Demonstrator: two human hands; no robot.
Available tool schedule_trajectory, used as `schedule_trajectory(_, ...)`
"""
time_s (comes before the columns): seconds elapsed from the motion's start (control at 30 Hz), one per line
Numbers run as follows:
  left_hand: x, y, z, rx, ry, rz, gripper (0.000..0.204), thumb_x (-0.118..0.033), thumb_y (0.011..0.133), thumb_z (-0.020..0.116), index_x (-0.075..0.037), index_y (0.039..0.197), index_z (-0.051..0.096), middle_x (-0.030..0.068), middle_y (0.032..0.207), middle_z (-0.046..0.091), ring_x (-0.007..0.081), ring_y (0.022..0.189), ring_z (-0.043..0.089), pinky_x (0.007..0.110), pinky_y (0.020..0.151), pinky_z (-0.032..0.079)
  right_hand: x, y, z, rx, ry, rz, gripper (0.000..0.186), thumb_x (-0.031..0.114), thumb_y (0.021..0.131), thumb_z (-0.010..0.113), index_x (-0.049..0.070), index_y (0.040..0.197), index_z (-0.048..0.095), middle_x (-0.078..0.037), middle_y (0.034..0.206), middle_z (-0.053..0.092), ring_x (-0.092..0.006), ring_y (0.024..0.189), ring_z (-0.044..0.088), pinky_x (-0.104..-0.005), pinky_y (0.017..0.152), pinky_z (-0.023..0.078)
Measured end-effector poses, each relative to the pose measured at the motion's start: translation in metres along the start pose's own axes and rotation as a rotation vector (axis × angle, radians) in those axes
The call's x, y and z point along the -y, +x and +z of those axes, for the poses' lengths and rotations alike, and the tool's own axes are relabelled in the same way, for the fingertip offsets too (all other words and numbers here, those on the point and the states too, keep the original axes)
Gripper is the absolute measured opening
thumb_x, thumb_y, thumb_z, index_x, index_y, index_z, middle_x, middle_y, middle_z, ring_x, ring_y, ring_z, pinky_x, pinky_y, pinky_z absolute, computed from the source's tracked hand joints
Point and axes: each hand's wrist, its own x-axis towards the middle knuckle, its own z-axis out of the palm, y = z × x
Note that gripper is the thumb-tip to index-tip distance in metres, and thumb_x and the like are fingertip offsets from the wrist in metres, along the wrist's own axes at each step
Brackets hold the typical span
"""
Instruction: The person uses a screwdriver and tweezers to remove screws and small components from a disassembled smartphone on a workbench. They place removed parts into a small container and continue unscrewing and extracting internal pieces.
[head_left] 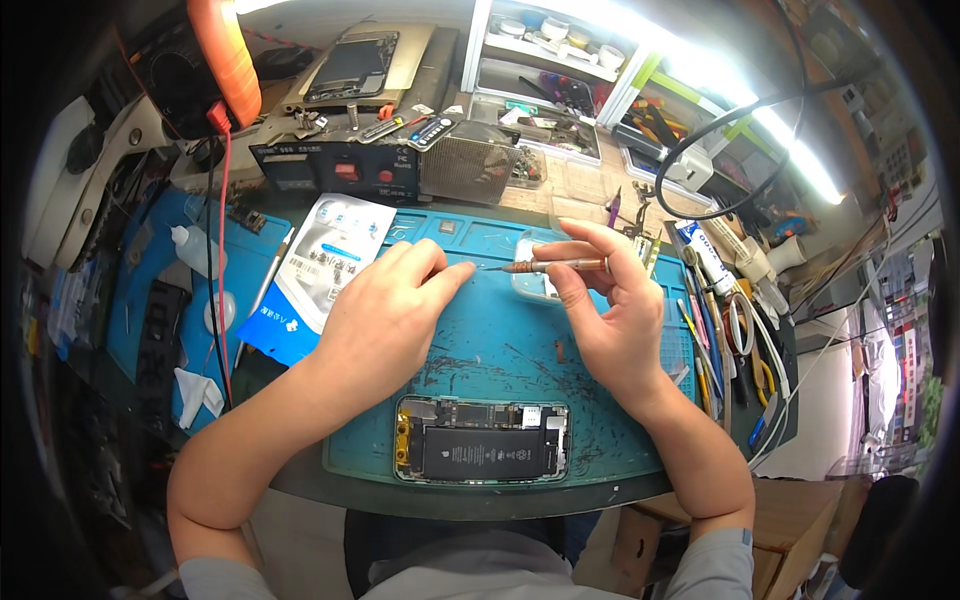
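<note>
My right hand (pixel 622 310) holds a slim precision screwdriver (pixel 555 266) with a copper-coloured handle, lying nearly level and its tip pointing left. My left hand (pixel 385 305) is closed, thumb and forefinger together by that tip. Whatever they may pinch is too small to make out. Below both hands, near the mat's front edge, lies an opened phone (pixel 484 440), its black battery and circuit board exposed. A clear plastic box (pixel 535 284) sits behind the screwdriver, partly covered by my right hand. The blue work mat (pixel 480 352) under them is scratched.
A white and blue packet (pixel 318 265) lies beside my left forearm. Pens, tweezers and pliers (pixel 765 380) crowd the right side. At the back stands a black bench unit (pixel 340 172) with a red switch. A red cable (pixel 222 270) hangs at the left, near a small white bottle (pixel 195 250).
</note>
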Motion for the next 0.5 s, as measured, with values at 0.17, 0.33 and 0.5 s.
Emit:
schedule_trajectory(0.17,-0.0021,-0.0018,0.0011,0.06,-0.016,-0.016,0.04,0.007,0.087,0.06,0.004,0.126,0.069,0.0137,0.105,0.059,0.0318,0.099,0.06,0.041,0.089,0.051,0.0,0.0003,0.0011,0.0,0.007,-0.002,0.036,-0.001,0.1,0.067,-0.001,0.135,0.06,-0.016,0.113,0.078,-0.0232,0.102,0.078,-0.0341,0.088,0.063)
schedule_trajectory(0.33,-0.0028,-0.003,-0.0032,0.083,-0.036,-0.011,0.04,0.008,0.087,0.06,0.004,0.126,0.069,0.0144,0.106,0.06,0.0323,0.101,0.06,0.042,0.091,0.05,0.0035,0.0005,-0.0011,0.048,0.0,0.034,0.037,-0.001,0.102,0.066,-0.003,0.139,0.057,-0.017,0.119,0.076,-0.02,0.107,0.075,-0.0323,0.093,0.061)
schedule_trajectory(0.5,-0.0036,-0.0018,-0.0034,0.069,-0.037,-0.011,0.035,0.007,0.088,0.062,0.004,0.122,0.07,0.014,0.106,0.061,0.0329,0.101,0.061,0.042,0.091,0.051,0.0024,0.0,-0.0015,0.041,-0.015,0.025,0.038,-0.001,0.102,0.066,-0.002,0.139,0.057,-0.017,0.118,0.076,-0.0196,0.107,0.075,-0.032,0.092,0.061)
